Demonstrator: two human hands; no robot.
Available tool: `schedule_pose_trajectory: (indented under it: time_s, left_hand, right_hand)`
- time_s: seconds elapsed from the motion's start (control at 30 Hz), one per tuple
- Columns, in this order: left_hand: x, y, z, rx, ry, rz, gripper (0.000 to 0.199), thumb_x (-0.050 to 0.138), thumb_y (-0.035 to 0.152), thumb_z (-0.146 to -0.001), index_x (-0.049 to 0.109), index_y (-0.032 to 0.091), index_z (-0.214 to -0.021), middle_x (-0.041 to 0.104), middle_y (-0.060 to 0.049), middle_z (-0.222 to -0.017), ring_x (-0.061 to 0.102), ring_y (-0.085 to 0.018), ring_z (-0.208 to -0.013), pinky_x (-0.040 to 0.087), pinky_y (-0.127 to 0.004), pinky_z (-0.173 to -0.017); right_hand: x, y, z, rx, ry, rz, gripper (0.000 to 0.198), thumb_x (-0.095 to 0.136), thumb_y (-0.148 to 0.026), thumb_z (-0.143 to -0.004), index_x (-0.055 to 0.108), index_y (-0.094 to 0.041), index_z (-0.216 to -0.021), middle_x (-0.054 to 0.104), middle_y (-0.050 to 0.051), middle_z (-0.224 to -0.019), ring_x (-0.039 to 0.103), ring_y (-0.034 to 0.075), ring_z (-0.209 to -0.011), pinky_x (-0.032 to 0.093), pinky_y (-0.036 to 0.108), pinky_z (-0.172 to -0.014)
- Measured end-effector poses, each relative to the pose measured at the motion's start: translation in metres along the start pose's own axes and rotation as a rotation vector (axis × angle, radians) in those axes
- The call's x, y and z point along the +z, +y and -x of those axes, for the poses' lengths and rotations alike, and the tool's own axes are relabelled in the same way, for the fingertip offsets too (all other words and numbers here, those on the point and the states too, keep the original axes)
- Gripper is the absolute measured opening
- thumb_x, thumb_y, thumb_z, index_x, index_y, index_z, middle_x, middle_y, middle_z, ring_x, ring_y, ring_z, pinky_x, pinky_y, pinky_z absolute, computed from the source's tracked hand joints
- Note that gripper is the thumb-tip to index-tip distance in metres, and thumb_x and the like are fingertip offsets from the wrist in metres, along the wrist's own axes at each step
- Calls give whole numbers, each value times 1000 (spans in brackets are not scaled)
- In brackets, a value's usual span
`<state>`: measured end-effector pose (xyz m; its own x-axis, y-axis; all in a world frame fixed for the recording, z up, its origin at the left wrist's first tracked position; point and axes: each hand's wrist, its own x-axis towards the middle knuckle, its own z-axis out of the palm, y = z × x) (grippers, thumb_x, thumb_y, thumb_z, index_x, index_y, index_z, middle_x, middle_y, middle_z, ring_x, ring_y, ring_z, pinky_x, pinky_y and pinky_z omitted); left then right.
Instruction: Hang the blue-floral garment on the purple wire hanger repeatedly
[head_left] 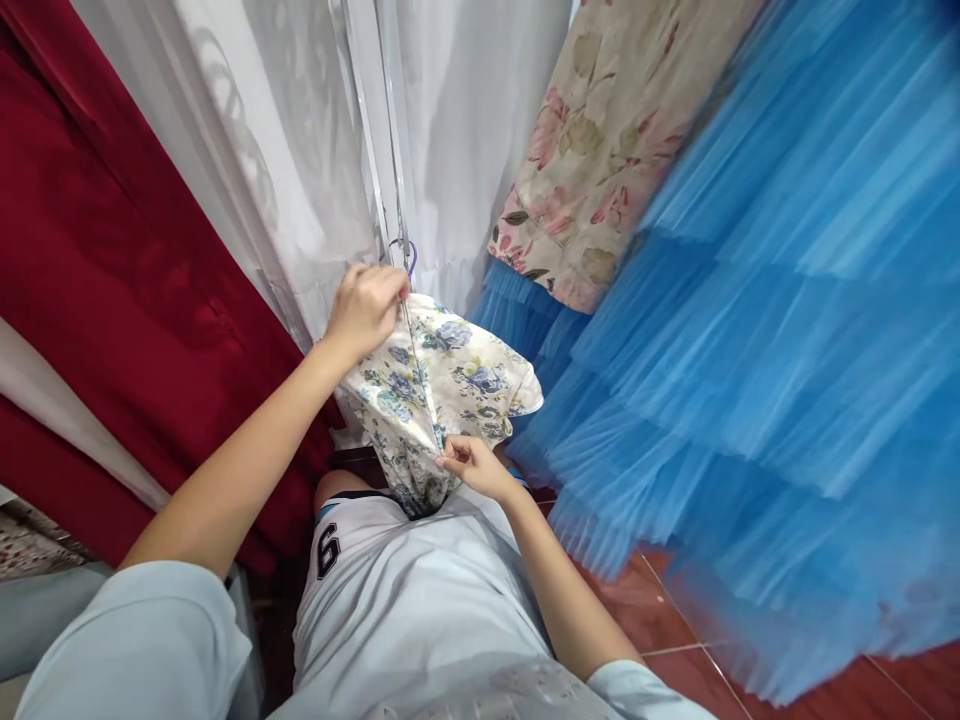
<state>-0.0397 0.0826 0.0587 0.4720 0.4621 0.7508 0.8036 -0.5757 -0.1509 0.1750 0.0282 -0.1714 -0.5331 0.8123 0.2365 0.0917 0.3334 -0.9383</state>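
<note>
In front of my lap hangs a white floral garment (480,375) with blue flowers and a short sleeve at its right. Whether it is a dress or a blouse I cannot tell. The purple hook of a hanger (412,258) rises above its collar, close to a metal rod. My left hand (367,308) is closed on the garment's top edge, just below the hook. Lower down, my right hand (472,465) pinches the bottom part of a straight seam, which looks like a zipper line. A zip pull, if there is one, is hidden by the fingers.
Dark red curtains (150,270) hang on the left, beside white curtains (480,130) in the middle. A pink-flowered cloth (592,180) and a layered blue tulle skirt (735,330) fill the right side. Reddish floor tiles (667,610) show beneath.
</note>
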Motion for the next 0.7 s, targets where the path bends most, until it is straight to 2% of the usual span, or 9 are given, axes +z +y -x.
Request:
schedule_pose_trajectory:
  time_s: [0.13,0.27,0.4,0.47,0.5,0.53,0.63,0.7]
  left_hand:
    - [2,5,6,-67,17,156,17,46,4,-83,54,17,-91,57,-4,-89,57,-19,-86,44,-35,-86]
    - [0,20,26,-97,37,329,11,50,11,-88,52,18,-96,58,-4,-92,59,-15,-84,49,-29,-81]
    - [-1,24,37,-115,30,424,10,56,17,-89,52,19,-98,60,-2,-91,61,-14,-83,52,-28,-80]
    - [-2,22,38,-91,20,419,9,56,19,-89,53,18,-98,61,-2,-91,62,-14,-83,52,-28,-80]
    - [-3,21,38,-72,23,402,9,56,19,-90,54,18,-99,61,-2,-91,62,-14,-84,52,-28,-80]
    - [-4,20,38,-51,28,373,9,55,19,-91,54,19,-100,62,-3,-91,62,-14,-85,51,-28,-81]
    - [-5,21,42,12,63,242,9,54,20,-92,55,20,-101,64,-3,-91,61,-17,-90,47,-35,-90]
    - [-1,26,47,12,117,152,7,54,20,-92,55,20,-99,64,-3,-88,60,-20,-94,43,-41,-96]
  right_hand:
    - [0,11,5,37,8,-16,33,66,-43,-79,46,-19,-69,42,-6,-59,37,10,-54,28,22,-52]
    - [2,1,-2,21,122,30,27,61,-44,-84,57,-18,-83,52,-4,-63,45,12,-56,36,24,-55]
    - [-4,-51,-35,-185,259,4,26,53,-45,-91,59,-19,-93,53,-2,-66,49,14,-59,39,26,-58]
    - [-12,-84,-56,-327,364,36,32,53,-41,-93,54,-22,-118,55,-2,-71,51,15,-60,40,26,-59]
    - [-18,-99,-67,-379,374,85,38,52,-39,-94,50,-23,-128,57,-1,-73,51,15,-60,40,26,-59]
    - [-24,-112,-77,-424,373,159,37,52,-37,-94,50,-23,-129,58,-1,-72,50,15,-59,38,26,-59]
    - [-40,-138,-97,-496,354,391,19,55,-35,-93,64,-20,-102,55,-2,-64,46,14,-57,33,25,-58]
    - [-44,-144,-104,-519,358,439,19,58,-36,-92,63,-18,-85,52,-3,-60,44,12,-56,30,25,-57]
